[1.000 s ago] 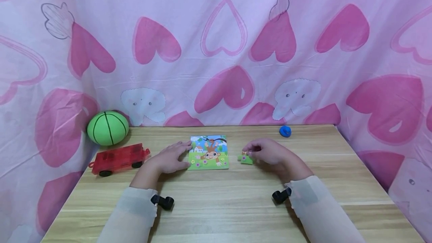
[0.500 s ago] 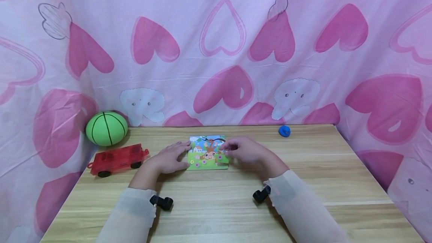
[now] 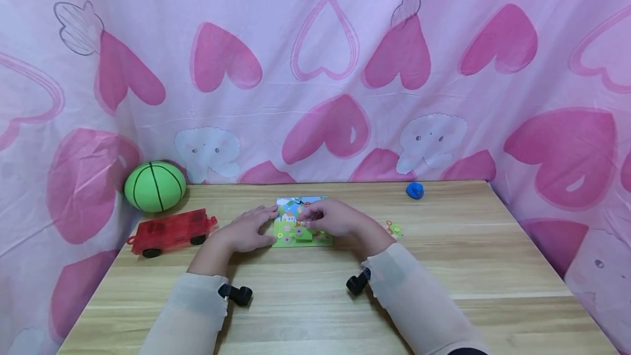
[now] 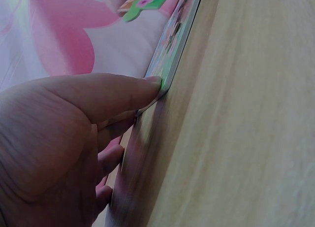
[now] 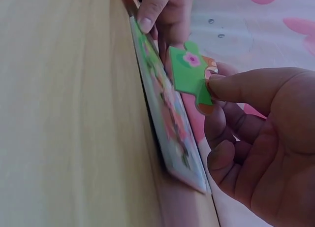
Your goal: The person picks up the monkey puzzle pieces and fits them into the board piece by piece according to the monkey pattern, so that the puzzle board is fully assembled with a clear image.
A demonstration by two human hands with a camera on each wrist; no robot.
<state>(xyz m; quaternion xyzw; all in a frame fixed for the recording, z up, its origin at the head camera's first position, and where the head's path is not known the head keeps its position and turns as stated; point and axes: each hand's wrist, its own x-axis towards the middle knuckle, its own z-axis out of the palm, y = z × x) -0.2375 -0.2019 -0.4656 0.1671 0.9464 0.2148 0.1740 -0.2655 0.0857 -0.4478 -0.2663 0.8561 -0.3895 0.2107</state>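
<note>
A square puzzle board (image 3: pixel 287 237) with a cartoon picture lies on the table. My left hand (image 3: pixel 248 230) rests at its left edge, thumb (image 4: pixel 140 89) on the near corner and the other fingers spread along the side. My right hand (image 3: pixel 335 218) pinches a green jigsaw piece (image 5: pixel 186 72) with a pink flower between thumb and bent fingers. The piece is tilted and held just over the board in the right wrist view. My right hand hides the board's right part. Another puzzle piece (image 3: pixel 396 229) lies on the table beyond the right wrist, partly hidden by it.
A red toy wagon (image 3: pixel 170 233) with black wheels stands at the left, a green ball (image 3: pixel 155 187) behind it. Toward the back right lies a small blue object (image 3: pixel 415 190). A pink heart-patterned cloth (image 3: pixel 325 125) hangs behind the wooden table (image 3: pixel 296 311).
My right hand has carried the green jigsaw piece leftward from the table to over the board. The piece at the right has come into view. My left hand has stayed in place.
</note>
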